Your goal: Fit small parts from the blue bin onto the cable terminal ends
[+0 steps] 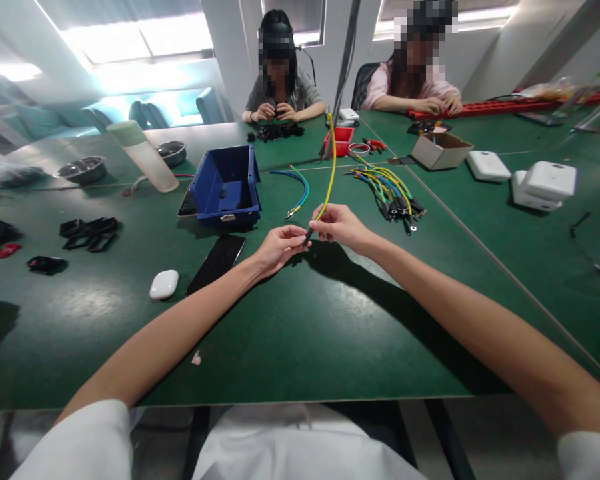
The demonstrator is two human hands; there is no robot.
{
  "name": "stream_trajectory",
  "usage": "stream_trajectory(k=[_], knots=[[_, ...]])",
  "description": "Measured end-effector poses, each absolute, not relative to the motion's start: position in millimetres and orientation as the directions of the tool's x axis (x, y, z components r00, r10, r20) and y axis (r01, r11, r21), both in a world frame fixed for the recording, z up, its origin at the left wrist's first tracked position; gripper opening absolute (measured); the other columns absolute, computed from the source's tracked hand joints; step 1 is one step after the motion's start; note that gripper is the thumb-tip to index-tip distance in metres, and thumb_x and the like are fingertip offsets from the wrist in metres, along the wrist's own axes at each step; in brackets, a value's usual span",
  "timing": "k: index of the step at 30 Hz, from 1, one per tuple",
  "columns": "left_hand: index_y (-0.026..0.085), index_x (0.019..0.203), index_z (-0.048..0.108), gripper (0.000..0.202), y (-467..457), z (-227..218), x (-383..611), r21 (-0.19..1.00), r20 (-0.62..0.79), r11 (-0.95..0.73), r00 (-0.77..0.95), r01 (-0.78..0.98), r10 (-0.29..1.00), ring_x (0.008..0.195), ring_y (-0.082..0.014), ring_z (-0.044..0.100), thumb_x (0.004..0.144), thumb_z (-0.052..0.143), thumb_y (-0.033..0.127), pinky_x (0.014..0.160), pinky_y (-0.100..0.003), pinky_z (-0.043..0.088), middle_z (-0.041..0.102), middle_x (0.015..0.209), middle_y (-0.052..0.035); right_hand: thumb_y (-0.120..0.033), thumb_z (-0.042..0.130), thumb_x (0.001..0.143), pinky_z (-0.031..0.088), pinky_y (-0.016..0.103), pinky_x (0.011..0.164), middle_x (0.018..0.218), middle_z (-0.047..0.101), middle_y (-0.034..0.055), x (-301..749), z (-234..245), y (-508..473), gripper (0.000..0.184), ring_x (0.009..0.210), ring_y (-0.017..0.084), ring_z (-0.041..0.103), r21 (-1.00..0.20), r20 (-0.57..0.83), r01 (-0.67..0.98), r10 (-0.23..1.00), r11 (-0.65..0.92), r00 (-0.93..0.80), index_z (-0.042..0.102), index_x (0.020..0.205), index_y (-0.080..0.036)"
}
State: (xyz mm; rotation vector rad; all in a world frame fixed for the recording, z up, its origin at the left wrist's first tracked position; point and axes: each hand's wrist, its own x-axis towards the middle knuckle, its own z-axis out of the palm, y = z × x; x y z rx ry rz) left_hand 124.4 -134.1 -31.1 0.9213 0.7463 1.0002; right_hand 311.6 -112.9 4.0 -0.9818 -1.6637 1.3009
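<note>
A yellow wire (333, 160) rises in a curve from between my hands, its upper end free in the air. At its lower end is a black sleeve (308, 236), pinched by the fingertips of my left hand (281, 248). My right hand (341, 227) closes on the wire just above that sleeve. Beyond my hands lie a few loose blue and green wires (305, 190). To their right is a bundle of yellow, green and blue wires (387, 187), with black sleeves and metal lugs at the near ends.
A blue bin (227, 190) stands left of centre, a dark phone (217, 263) and white case (164, 285) nearer. A bottle (145, 157), black parts (90, 233), a cardboard box (440, 151) and white boxes (545, 183) sit around. Two people work across the table.
</note>
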Motion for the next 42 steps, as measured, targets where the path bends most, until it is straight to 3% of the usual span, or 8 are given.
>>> stream_trajectory(k=[6,13,23,29,38,42], knots=[[0.014,0.078,0.069,0.033,-134,-31,125,0.904,-0.095,0.241,0.384,-0.354,0.918,0.071,-0.0118,0.065,0.054,0.09,0.021,0.075,-0.029,0.052,0.068,0.076,-0.0012,-0.036,0.077,0.072,0.039,0.018,0.042,0.059,0.058,-0.0041,317,2,-112,0.03,0.048,0.008,0.054,-0.996,0.024,0.071,0.894,0.062,-0.448,0.061,0.088,-0.017],[0.013,0.076,0.065,0.035,-133,-34,126,0.971,-0.024,0.084,0.262,-0.222,0.965,0.064,-0.0103,0.061,0.053,0.089,0.025,0.066,-0.027,0.049,0.066,0.074,-0.001,-0.032,0.077,0.073,0.039,0.018,0.044,0.058,0.057,-0.0041,318,-1,-113,0.038,0.048,0.008,0.05,-0.998,-0.011,0.062,0.898,0.018,-0.44,0.066,0.106,-0.016],[0.014,0.073,0.065,0.03,-137,-34,129,0.991,0.049,-0.024,0.194,-0.13,0.98,0.062,-0.0105,0.058,0.057,0.086,0.027,0.062,-0.026,0.046,0.065,0.07,-0.0004,-0.028,0.075,0.071,0.036,0.019,0.042,0.058,0.059,-0.0038,305,-5,-119,0.04,0.046,0.007,0.048,-1.0,-0.018,0.002,0.943,-0.018,-0.333,0.066,0.108,-0.015],[0.014,0.076,0.064,0.03,-137,-34,129,0.993,0.047,-0.019,0.236,-0.119,0.971,0.064,-0.011,0.059,0.058,0.085,0.027,0.061,-0.026,0.045,0.066,0.072,-0.0006,-0.029,0.074,0.07,0.036,0.019,0.041,0.058,0.059,-0.0034,304,-1,-123,0.043,0.048,0.008,0.05,-0.999,-0.016,0.051,0.944,0.001,-0.33,0.067,0.11,-0.016],[0.014,0.074,0.056,0.035,-134,-32,126,0.945,-0.02,0.118,0.308,-0.305,0.951,0.062,-0.0079,0.059,0.057,0.086,0.019,0.063,-0.022,0.044,0.062,0.067,0.0032,-0.035,0.07,0.078,0.036,0.019,0.041,0.06,0.057,-0.0037,303,-1,-122,0.048,0.048,0.009,0.051,-0.984,0.079,0.121,0.934,0.129,-0.349,0.063,0.121,-0.015],[0.014,0.073,0.054,0.035,-135,-30,127,0.906,-0.008,0.159,0.362,-0.391,0.932,0.067,-0.0109,0.063,0.058,0.086,0.017,0.066,-0.024,0.046,0.064,0.069,0.0018,-0.039,0.069,0.081,0.04,0.021,0.045,0.062,0.058,-0.0032,301,-2,-122,0.052,0.049,0.01,0.053,-0.96,0.131,0.18,0.915,0.213,-0.381,0.06,0.126,-0.015]])
